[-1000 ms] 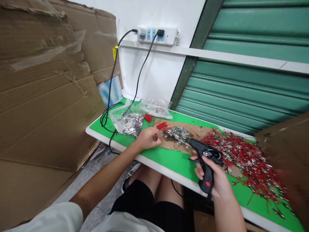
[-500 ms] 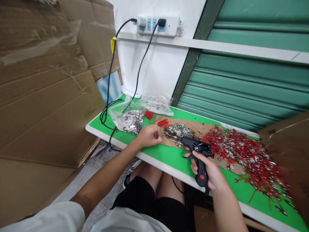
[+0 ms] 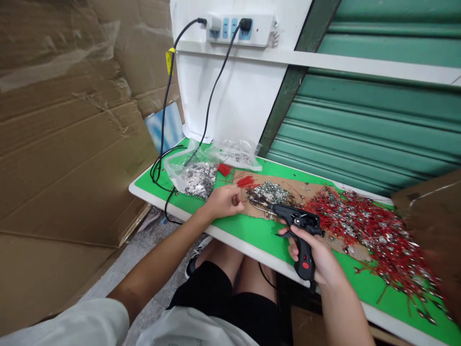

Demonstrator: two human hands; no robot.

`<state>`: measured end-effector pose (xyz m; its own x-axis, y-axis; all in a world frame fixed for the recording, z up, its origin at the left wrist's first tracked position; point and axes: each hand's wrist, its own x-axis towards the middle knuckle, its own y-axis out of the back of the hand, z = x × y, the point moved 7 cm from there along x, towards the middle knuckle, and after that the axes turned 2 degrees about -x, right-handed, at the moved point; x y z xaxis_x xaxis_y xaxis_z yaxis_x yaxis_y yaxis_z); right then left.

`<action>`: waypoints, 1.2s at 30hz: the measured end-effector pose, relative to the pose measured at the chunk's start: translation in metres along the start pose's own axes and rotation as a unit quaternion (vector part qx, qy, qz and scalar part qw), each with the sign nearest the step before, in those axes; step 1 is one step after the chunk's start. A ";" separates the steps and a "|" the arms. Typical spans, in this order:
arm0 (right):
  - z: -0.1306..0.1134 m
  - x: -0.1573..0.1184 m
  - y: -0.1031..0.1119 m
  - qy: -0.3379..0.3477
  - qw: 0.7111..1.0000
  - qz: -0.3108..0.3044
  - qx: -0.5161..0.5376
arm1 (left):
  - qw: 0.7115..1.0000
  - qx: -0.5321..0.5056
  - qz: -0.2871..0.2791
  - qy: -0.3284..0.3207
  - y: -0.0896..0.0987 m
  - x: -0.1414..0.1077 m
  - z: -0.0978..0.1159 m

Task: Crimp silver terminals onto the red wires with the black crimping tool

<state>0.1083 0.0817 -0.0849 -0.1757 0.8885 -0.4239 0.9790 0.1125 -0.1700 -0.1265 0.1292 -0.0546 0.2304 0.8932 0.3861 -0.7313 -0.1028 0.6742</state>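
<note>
Head view: your right hand is gripping the black tool, fingers wrapped around its handle above the table; your left hand's fingers are curling together, their contents unclear.

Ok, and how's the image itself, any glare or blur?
In the head view, glints show on the plastic bags; the cardboard looks soft, the black tool clearer; anything in the left hand is too small to tell.
</note>
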 end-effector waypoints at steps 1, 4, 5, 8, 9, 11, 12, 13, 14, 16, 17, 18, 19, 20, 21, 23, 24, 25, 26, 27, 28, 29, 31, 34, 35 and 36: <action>0.000 0.000 0.000 0.000 1.000 0.001 0.001 | 1.000 0.000 0.002 -0.002 0.000 0.000 0.000; 0.001 0.001 0.000 0.001 1.000 0.000 -0.001 | 1.000 0.009 0.003 -0.005 0.001 0.000 0.001; 0.001 0.001 0.000 0.002 1.000 -0.001 -0.003 | 1.000 0.012 0.001 -0.005 0.001 0.000 0.002; 0.000 0.000 0.000 0.004 1.000 0.000 -0.009 | 1.000 0.015 0.000 -0.003 0.001 0.000 0.002; 0.000 0.000 0.000 0.004 1.000 0.003 -0.009 | 1.000 0.013 0.001 -0.001 0.001 0.000 0.002; -0.001 0.000 0.000 0.004 1.000 0.010 -0.007 | 1.000 0.006 0.005 0.002 0.002 0.000 0.002; -0.001 0.000 0.000 0.001 1.000 0.013 -0.007 | 1.000 0.002 0.006 0.002 0.002 0.000 0.002; -0.001 0.000 0.000 -0.002 1.000 0.016 -0.008 | 1.000 -0.001 0.007 0.001 0.002 0.000 0.002; -0.001 0.000 0.000 -0.004 1.000 0.018 -0.009 | 1.000 -0.003 0.007 0.000 0.002 0.000 0.001; -0.002 -0.001 0.000 -0.007 1.000 0.022 -0.010 | 1.000 -0.001 0.007 -0.001 0.002 -0.001 0.001; -0.002 -0.001 0.000 -0.008 1.000 0.023 -0.010 | 1.000 0.001 0.006 -0.002 0.002 -0.001 0.001; -0.002 -0.001 0.000 -0.008 1.000 0.024 -0.010 | 1.000 0.003 0.006 -0.003 0.001 -0.001 0.000; -0.002 -0.001 0.000 -0.008 1.000 0.024 -0.009 | 1.000 0.005 0.007 -0.002 0.001 -0.001 0.000; -0.002 -0.001 0.000 -0.008 1.000 0.025 -0.009 | 1.000 0.006 0.007 -0.002 0.001 -0.001 0.000; -0.002 -0.001 0.000 -0.008 1.000 0.025 -0.009 | 1.000 0.007 0.008 -0.002 0.001 -0.001 -0.001; -0.001 -0.001 0.001 -0.008 1.000 0.025 -0.015 | 1.000 0.007 0.010 -0.002 0.001 -0.001 -0.001; -0.001 -0.001 0.002 -0.007 0.999 0.025 -0.020 | 1.000 0.006 0.010 -0.002 0.001 -0.001 -0.001; 0.000 -0.001 0.002 -0.007 0.999 0.025 -0.026 | 1.000 0.005 0.010 -0.002 0.001 -0.001 -0.001; 0.000 -0.001 0.002 -0.008 0.999 0.025 -0.032 | 1.000 0.003 0.012 -0.002 0.001 -0.001 -0.001; 0.000 -0.001 0.002 -0.008 0.999 0.025 -0.036 | 1.000 0.001 0.013 -0.001 0.001 -0.001 -0.001; 0.001 -0.001 0.002 -0.008 0.999 0.027 -0.039 | 1.000 -0.002 0.015 -0.001 0.001 -0.001 -0.002; 0.001 -0.001 0.002 -0.010 0.999 0.027 -0.042 | 1.000 -0.004 0.017 -0.001 0.001 -0.001 -0.002; 0.001 -0.002 0.003 -0.014 0.998 0.029 -0.049 | 1.000 -0.007 0.018 0.000 0.001 -0.001 -0.003; 0.002 -0.002 0.003 -0.019 0.998 0.028 -0.056 | 1.000 -0.008 0.015 0.000 0.001 -0.001 -0.003; 0.002 -0.002 0.003 -0.018 0.998 0.028 -0.054 | 1.000 -0.007 0.014 0.000 0.000 -0.001 -0.003; 0.002 -0.002 0.003 -0.018 0.998 0.028 -0.051 | 1.000 -0.006 0.013 0.000 0.000 -0.001 -0.003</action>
<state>0.1118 0.0798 -0.0861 -0.1226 0.8784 -0.4620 0.9925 0.1094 -0.0555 -0.1291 0.1301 -0.0566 0.2113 0.8907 0.4024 -0.7445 -0.1201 0.6567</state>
